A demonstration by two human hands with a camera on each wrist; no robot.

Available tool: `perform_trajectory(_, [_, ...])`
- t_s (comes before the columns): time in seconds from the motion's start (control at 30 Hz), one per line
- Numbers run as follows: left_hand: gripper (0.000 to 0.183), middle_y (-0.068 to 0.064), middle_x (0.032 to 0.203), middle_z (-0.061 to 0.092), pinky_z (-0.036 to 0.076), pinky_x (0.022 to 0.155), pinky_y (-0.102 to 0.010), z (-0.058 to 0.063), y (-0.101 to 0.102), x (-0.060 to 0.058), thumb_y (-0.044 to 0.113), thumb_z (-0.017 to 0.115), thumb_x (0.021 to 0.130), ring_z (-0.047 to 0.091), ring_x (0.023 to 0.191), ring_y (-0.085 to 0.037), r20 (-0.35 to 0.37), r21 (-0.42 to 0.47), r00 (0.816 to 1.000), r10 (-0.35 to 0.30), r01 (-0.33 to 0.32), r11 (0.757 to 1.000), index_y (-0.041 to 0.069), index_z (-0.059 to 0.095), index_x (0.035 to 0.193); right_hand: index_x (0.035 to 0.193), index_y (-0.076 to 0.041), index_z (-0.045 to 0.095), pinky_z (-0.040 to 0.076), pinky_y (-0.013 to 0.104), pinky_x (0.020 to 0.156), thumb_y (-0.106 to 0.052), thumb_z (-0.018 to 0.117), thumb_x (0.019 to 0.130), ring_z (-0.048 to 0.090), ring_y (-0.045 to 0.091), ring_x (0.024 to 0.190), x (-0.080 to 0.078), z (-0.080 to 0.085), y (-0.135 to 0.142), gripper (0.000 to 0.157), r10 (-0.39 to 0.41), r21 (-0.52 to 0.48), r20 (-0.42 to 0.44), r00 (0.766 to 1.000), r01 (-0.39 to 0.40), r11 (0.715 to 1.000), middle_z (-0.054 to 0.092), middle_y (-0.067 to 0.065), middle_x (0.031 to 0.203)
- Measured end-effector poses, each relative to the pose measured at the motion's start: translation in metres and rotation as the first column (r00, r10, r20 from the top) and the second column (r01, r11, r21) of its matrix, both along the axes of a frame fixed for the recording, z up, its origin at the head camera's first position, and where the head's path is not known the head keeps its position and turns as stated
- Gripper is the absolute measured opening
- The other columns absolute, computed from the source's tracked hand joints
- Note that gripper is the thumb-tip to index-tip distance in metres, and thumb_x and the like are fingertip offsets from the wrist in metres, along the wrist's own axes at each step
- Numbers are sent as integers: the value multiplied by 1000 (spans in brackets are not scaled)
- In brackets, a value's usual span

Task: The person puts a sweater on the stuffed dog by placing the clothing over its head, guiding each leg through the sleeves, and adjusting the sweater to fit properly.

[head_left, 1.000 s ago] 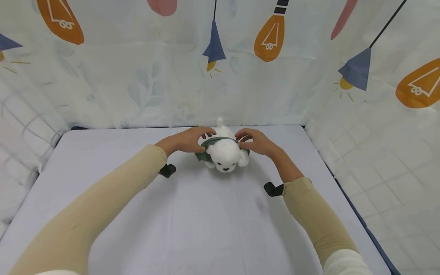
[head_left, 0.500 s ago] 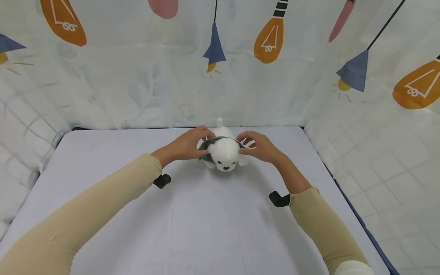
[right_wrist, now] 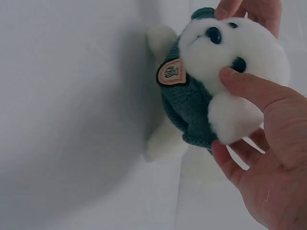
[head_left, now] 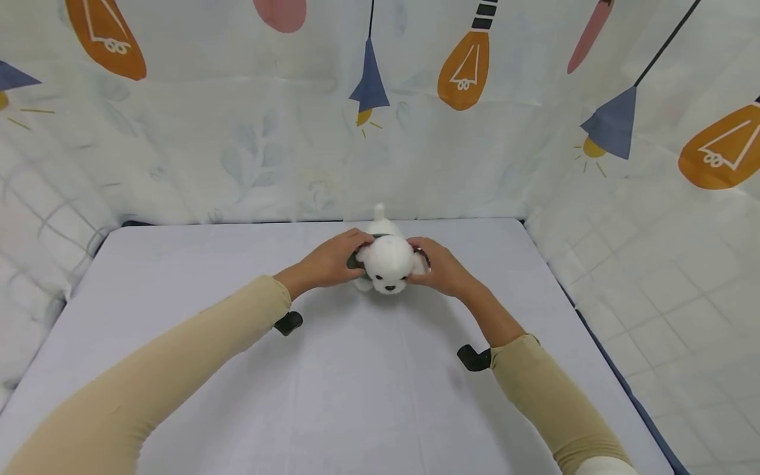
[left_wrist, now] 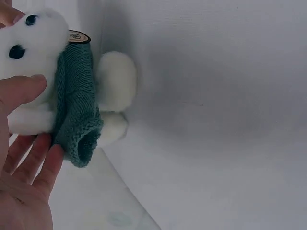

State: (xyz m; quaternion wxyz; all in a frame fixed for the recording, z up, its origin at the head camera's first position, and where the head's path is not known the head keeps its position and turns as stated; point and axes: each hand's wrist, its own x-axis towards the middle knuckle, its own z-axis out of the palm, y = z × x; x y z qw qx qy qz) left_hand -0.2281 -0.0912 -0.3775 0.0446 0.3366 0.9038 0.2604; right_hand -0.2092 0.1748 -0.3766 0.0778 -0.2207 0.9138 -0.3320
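Observation:
A white plush dog (head_left: 388,260) in a green knitted sweater (left_wrist: 76,91) sits at the table's far side, facing me. My left hand (head_left: 329,260) holds its head from the left side, thumb on the cheek and fingers behind by the sweater's sleeve. On the other side, my right hand (head_left: 442,269) grips the head likewise; in the right wrist view its thumb presses beside a dark eye (right_wrist: 238,64) and the fingers reach behind the floppy ear (right_wrist: 235,117). A pink-and-black patch (right_wrist: 171,73) shows on the sweater's chest. The dog's back is mostly hidden behind its head.
A white cloth covers the table (head_left: 350,382). Behind it hangs a pale curtain (head_left: 285,119) printed with lamps and bulbs, continuing along the right side. A black wrist mount (head_left: 288,323) juts below the left sleeve, another black mount (head_left: 474,358) beside the right.
Both hands have moved from the sweater's neckline at the sides of the plush dog forward and down onto its head, and now clasp it. The dog stays in nearly the same place.

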Motion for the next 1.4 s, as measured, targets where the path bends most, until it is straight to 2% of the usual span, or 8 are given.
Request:
perform_trajectory(0.23, [71, -11, 141, 47, 40, 109, -47, -7, 2, -2, 20, 76, 83, 47, 131, -30, 72, -45, 997, 35, -31, 998, 6, 40, 143, 143, -9, 41, 40, 48, 107, -18, 81, 78, 45, 28, 132, -5, -8, -3, 76, 8, 11, -18, 1000, -7, 1000, 46, 11, 143])
perform_trajectory(0.4, [67, -12, 141, 48, 39, 110, -47, -7, 3, -2, 22, 73, 87, 47, 132, -29, 63, -46, 997, 40, -37, 998, 6, 41, 143, 144, -8, 39, 39, 48, 109, -17, 80, 79, 43, 30, 135, -7, -9, -3, 78, -12, 24, -21, 1000, 12, 1000, 44, 12, 145])
perform_trajectory(0.73, [27, -10, 121, 64, 49, 93, -43, 8, -5, -5, 11, 62, 93, 61, 108, -27, -59, 123, 996, 73, -65, 990, 7, 60, 120, 122, -4, 59, 51, 40, 91, -11, 69, 88, 58, 25, 109, -9, 0, 9, 35, -73, -38, -114, 991, 69, 997, 62, 11, 122])
perform_trajectory(0.93, [25, -11, 118, 66, 49, 92, -43, 18, -11, -8, 13, 58, 96, 62, 107, -27, -94, 114, 992, 80, -70, 991, 5, 62, 119, 120, -2, 61, 51, 43, 91, -13, 63, 90, 60, 28, 110, -9, 17, 9, 32, -72, -88, -127, 989, 61, 994, 64, 15, 123])
perform_trajectory(1.1, [20, -10, 106, 67, 49, 82, -42, 29, -13, -10, 18, 60, 96, 62, 91, -25, -66, 165, 994, 84, -72, 984, 7, 64, 112, 114, -4, 64, 51, 40, 80, -17, 61, 90, 60, 26, 92, -9, 33, 7, 28, -111, -135, -117, 987, 95, 986, 67, 14, 110])
perform_trajectory(1.2, [16, -8, 101, 67, 48, 78, -40, 30, -14, -11, 18, 60, 96, 60, 85, -23, -49, 161, 995, 86, -77, 984, 8, 65, 108, 104, -6, 64, 48, 35, 72, -18, 58, 90, 55, 24, 81, -13, 34, 4, 19, -125, -144, -82, 989, 113, 983, 64, 12, 97])
perform_trajectory(1.3, [17, -9, 103, 66, 48, 80, -41, 26, -13, -11, 20, 58, 97, 59, 88, -24, -23, 107, 995, 93, -90, 990, 8, 63, 109, 103, -6, 61, 49, 32, 72, -19, 54, 92, 56, 22, 81, -18, 30, 1, 18, -138, -144, -21, 990, 133, 981, 62, 12, 96])
perform_trajectory(1.4, [27, -11, 118, 62, 47, 91, -46, 25, -11, -10, 21, 57, 97, 59, 105, -27, -39, 54, 993, 112, -110, 993, 7, 59, 121, 106, -7, 59, 49, 30, 73, -22, 50, 93, 57, 21, 85, -23, 25, -3, 21, -173, -130, 15, 985, 174, 976, 61, 10, 99])
